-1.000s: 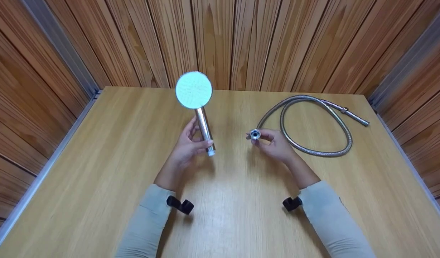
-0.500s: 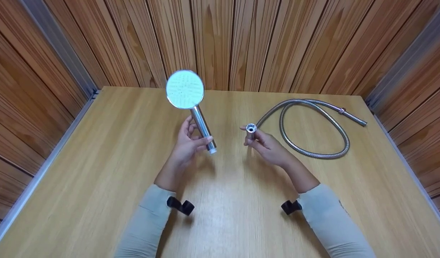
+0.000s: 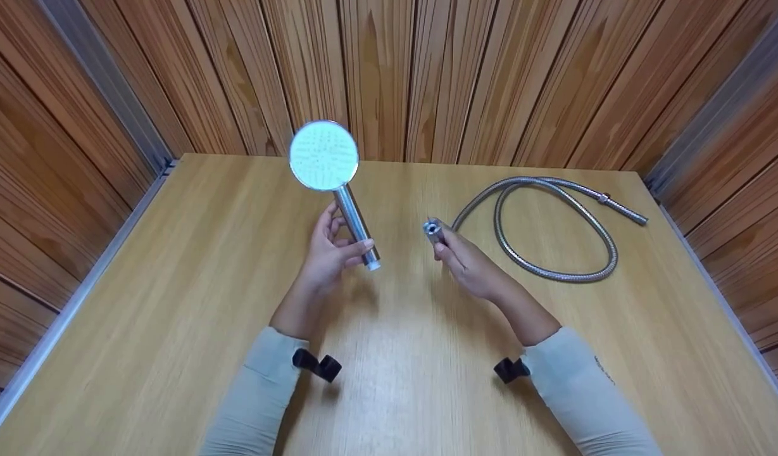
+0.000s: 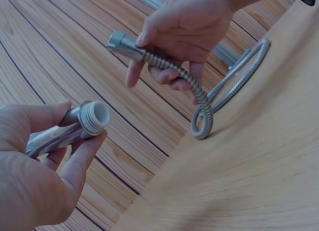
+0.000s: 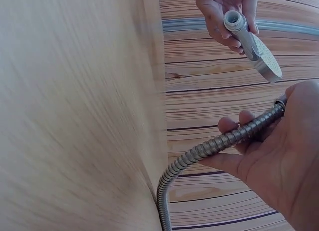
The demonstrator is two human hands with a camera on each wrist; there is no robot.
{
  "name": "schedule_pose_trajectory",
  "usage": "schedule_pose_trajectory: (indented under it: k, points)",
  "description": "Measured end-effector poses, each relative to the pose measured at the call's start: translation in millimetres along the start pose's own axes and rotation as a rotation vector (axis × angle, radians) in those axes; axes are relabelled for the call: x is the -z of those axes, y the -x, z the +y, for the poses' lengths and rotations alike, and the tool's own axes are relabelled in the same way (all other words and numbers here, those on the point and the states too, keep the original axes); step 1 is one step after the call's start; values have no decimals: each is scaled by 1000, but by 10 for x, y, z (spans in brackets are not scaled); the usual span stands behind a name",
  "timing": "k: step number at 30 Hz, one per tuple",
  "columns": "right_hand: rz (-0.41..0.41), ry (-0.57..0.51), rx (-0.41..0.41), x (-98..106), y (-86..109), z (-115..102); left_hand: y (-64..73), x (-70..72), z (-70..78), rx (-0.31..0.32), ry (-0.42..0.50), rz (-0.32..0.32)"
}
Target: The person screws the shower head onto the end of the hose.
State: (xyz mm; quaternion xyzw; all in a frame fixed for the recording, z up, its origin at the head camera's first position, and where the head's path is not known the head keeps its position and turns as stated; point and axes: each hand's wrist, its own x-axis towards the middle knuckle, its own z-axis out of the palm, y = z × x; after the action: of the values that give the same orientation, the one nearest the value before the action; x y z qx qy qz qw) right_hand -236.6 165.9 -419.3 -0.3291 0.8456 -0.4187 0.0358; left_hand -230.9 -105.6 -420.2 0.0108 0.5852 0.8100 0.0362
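My left hand (image 3: 325, 258) grips the chrome handle of a hand shower head (image 3: 324, 156), its round spray face tilted up toward me. In the left wrist view the handle's threaded white end (image 4: 97, 116) points toward the right hand. My right hand (image 3: 468, 261) holds a metal shower hose (image 3: 556, 276) near one end, thumb and fingers around the connector nut (image 3: 433, 229). That nut's hollow opening faces up and to the left. A gap separates nut and threaded end. In the right wrist view, the ribbed hose (image 5: 214, 146) runs across the fingers and bends down to the table.
The rest of the hose loops on the right side of the wooden table (image 3: 389, 380), its other end (image 3: 635, 216) lying near the back right corner. Wood-panelled walls (image 3: 389, 76) enclose the back and both sides. A small black camera (image 3: 510, 370) sits on each wrist.
My right hand has moved slightly left and turned the connector nut to tilt left toward the shower head. The shower head has shifted left and tilted a little.
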Motion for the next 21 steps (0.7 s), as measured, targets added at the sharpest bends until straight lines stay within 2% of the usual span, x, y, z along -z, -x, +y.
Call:
schedule_pose_trajectory:
  k: [3, 11, 17, 21]
  points:
    - [39, -2, -39, -23, -3, 0, 6, -3, 13, -4, 1, 1]
    - [173, -71, -35, -102, -15, 28, 33, -45, 81, -72, 44, 31]
    - [176, -59, -24, -140, -27, -9, 46, -104, 108, -127, 75, 68]
    - [166, -54, -54, -182, -6, -41, 56, -134, 116, -147, 132, 82]
